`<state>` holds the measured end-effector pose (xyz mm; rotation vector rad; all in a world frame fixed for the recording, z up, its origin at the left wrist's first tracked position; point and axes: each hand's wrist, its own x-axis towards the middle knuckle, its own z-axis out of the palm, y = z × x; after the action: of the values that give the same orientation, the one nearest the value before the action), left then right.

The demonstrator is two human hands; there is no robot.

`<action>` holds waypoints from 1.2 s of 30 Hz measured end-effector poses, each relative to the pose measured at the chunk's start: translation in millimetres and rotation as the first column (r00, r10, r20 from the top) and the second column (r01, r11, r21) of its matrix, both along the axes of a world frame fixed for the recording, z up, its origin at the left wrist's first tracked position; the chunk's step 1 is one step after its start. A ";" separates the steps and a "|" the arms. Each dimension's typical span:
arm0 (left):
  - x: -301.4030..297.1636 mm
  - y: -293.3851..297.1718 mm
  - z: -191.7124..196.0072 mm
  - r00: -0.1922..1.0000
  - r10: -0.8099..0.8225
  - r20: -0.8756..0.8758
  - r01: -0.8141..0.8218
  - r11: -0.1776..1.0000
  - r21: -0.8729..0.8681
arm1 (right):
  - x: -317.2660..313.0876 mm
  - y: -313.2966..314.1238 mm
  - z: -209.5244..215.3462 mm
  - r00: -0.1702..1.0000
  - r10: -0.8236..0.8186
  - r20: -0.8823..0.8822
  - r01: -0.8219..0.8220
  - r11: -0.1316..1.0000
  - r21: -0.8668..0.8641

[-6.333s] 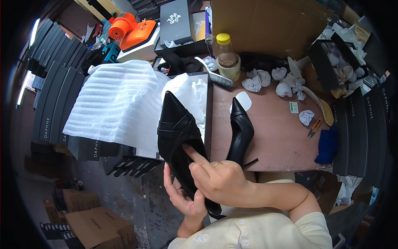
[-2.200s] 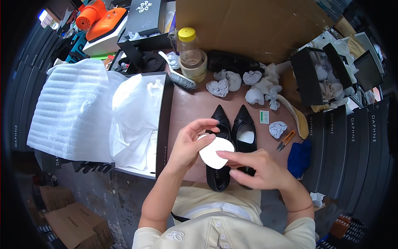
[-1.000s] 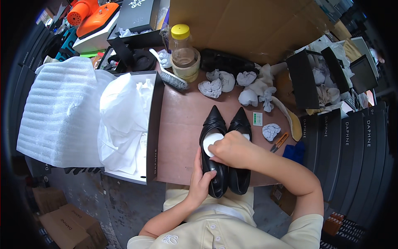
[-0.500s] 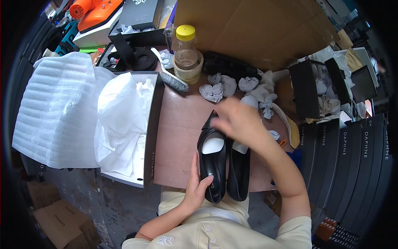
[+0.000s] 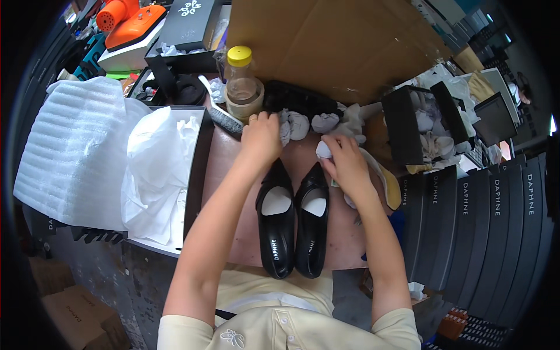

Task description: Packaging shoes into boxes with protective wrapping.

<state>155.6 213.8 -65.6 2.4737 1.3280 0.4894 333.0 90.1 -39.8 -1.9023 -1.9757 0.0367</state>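
Observation:
A pair of black pointed pumps lies side by side on the pink tabletop, toes away from me; the left shoe [image 5: 274, 233] and the right shoe [image 5: 311, 236] both have white paper showing inside. Beyond the left toe, my left hand [image 5: 261, 140] is closed at a grey-white crumpled paper ball [image 5: 284, 132], its fingertips partly hidden. My right hand [image 5: 348, 166], past the right toe, pinches a small white paper ball [image 5: 323, 150] between thumb and fingers. Neither hand touches the shoes.
An open shoe box [image 5: 201, 151] with white tissue stands at left beside foam wrap [image 5: 76, 154]. Behind are a brush [image 5: 224, 119], a yellow-capped bottle [image 5: 240, 76] and more paper balls [image 5: 325, 122]. A cardboard sheet [image 5: 338, 46] rises behind; stacked boxes [image 5: 461, 227] stand right.
My left hand has left the shoe and reached forward to the paper balls. My right hand has moved off the toe and holds a paper ball. The shoes now lie slightly apart on the table.

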 end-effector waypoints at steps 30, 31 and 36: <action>-66.8 -118.0 36.2 0.947 -0.223 0.232 0.271 0.941 -0.201 | -15.6 -70.7 -28.3 0.890 -0.234 -0.392 0.103 0.939 -0.327; -66.6 -115.6 35.8 0.944 -0.243 0.222 0.283 0.944 -0.169 | -12.5 -66.2 -29.0 0.849 -0.238 -0.472 0.069 0.935 -0.347; -66.4 -118.0 27.0 0.962 -0.248 0.117 0.248 0.969 0.012 | -26.4 -74.9 14.3 0.967 -0.096 -0.235 0.059 0.986 -0.158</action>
<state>89.2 95.8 -38.6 2.5187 0.9562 0.5607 306.6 15.2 -25.4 -1.9609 -1.7779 0.3880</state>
